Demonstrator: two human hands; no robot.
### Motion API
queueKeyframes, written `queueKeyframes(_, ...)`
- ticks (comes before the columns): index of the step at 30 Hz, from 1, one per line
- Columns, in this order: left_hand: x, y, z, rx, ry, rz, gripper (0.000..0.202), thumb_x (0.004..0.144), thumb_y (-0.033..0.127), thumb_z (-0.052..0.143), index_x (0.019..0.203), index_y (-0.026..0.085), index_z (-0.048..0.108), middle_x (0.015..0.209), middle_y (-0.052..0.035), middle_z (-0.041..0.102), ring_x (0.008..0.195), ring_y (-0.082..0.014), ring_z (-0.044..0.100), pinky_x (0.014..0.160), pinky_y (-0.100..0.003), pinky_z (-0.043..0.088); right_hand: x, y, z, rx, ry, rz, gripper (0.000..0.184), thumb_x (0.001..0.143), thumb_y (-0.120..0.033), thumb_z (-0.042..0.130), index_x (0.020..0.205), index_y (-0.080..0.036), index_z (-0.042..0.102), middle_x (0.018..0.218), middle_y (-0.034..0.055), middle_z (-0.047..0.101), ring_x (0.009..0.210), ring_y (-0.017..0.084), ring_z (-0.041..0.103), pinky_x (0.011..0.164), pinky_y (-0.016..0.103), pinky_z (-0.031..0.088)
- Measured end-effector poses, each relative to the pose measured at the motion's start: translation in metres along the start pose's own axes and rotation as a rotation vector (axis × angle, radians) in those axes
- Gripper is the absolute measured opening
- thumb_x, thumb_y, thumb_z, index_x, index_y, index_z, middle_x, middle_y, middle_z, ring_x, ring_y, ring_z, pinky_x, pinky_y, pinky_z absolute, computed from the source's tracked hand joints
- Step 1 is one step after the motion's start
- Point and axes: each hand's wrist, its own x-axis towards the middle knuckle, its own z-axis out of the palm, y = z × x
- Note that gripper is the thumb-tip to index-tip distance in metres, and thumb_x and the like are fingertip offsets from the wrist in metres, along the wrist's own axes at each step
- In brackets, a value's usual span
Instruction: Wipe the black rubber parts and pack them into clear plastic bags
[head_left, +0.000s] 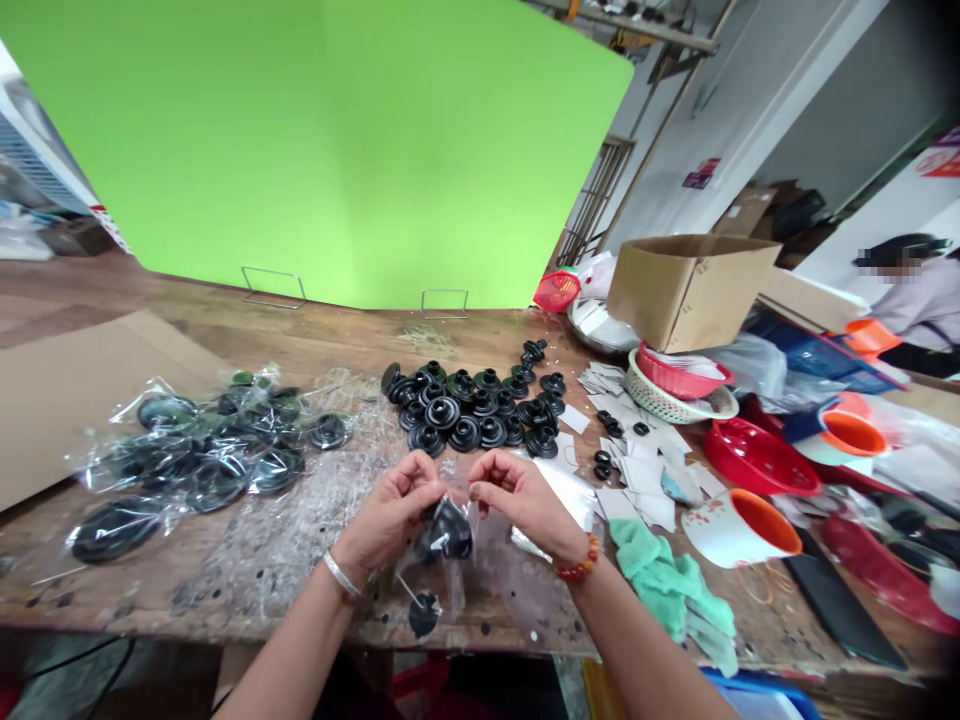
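In the middle of the head view, a clear plastic bag (454,580) with a black part (448,532) inside hangs near the table's front edge. My left hand (396,505), with a silver bracelet, pinches the bag's top edge between thumb and fingers. Facing it, my right hand (521,497), with a beaded bracelet, has thumb and forefinger closed at the bag's other top corner. Just beyond both hands lies a pile of loose black round stepped parts (465,405). Bagged black parts (214,450) are heaped to the left.
A green panel (337,150) stands behind the wooden table (330,300). On the right are white cards (645,475), a teal cloth (664,580), a white cup (739,528), a red basin (757,458) and a cardboard box (690,290). Another person (919,295) is at the far right.
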Motion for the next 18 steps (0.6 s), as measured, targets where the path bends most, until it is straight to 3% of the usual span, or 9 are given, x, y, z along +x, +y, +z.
queueKeyframes(3,-0.002,0.021,-0.003,0.429,-0.242,-0.06,0.016,0.077,0.027,0.068,0.073,0.018,0.055,0.074,-0.0018,0.066,0.072,-0.0165,0.062,0.071,-0.028,0.046,0.0,0.005,0.002,-0.081,0.005,-0.051,0.004,0.075,-0.014,0.058,0.078,-0.017,0.059,0.073,-0.0023,0.057,0.062,0.009,0.052,0.059,0.022,0.042)
queueKeyframes(6,-0.003,0.041,-0.004,0.876,-0.212,0.032,0.01,0.077,0.025,0.063,0.07,0.019,0.059,0.073,0.0005,0.064,0.073,-0.0162,0.057,0.071,-0.027,0.043,0.001,0.008,0.0,-0.082,0.082,-0.058,0.005,0.076,-0.014,0.056,0.079,-0.017,0.058,0.072,-0.0026,0.057,0.062,0.01,0.054,0.06,0.023,0.042)
queueKeyframes(8,-0.001,0.052,-0.005,0.966,-0.031,0.18,0.009,0.078,0.027,0.062,0.071,0.02,0.061,0.074,0.0002,0.063,0.074,-0.0172,0.056,0.072,-0.027,0.042,0.002,0.008,-0.004,-0.062,0.166,-0.042,0.004,0.076,-0.016,0.056,0.08,-0.017,0.057,0.071,-0.0026,0.058,0.062,0.01,0.055,0.061,0.024,0.043)
queueKeyframes(12,0.012,0.076,-0.02,1.083,0.452,0.409,0.012,0.074,0.034,0.065,0.071,0.022,0.062,0.073,-0.0019,0.063,0.075,-0.0208,0.056,0.072,-0.029,0.042,0.001,0.009,-0.011,-0.076,0.252,-0.012,0.004,0.076,-0.02,0.058,0.078,-0.017,0.058,0.071,-0.0025,0.057,0.061,0.01,0.054,0.061,0.024,0.043)
queueKeyframes(15,0.033,0.098,-0.046,1.363,0.731,0.427,0.015,0.074,0.036,0.063,0.07,0.022,0.058,0.068,0.0,0.061,0.067,-0.0201,0.055,0.07,-0.031,0.041,-0.003,0.014,-0.014,-0.089,0.232,0.024,0.007,0.074,-0.023,0.06,0.077,-0.017,0.058,0.069,-0.0028,0.056,0.059,0.011,0.053,0.059,0.025,0.043)
queueKeyframes(18,0.055,0.112,-0.08,1.419,0.882,0.398,0.018,0.075,0.036,0.061,0.068,0.022,0.053,0.064,0.0002,0.057,0.062,-0.0187,0.055,0.067,-0.031,0.041,-0.007,0.023,-0.017,-0.087,0.243,0.051,0.006,0.073,-0.022,0.06,0.076,-0.017,0.058,0.066,-0.0032,0.055,0.058,0.011,0.052,0.058,0.025,0.043)
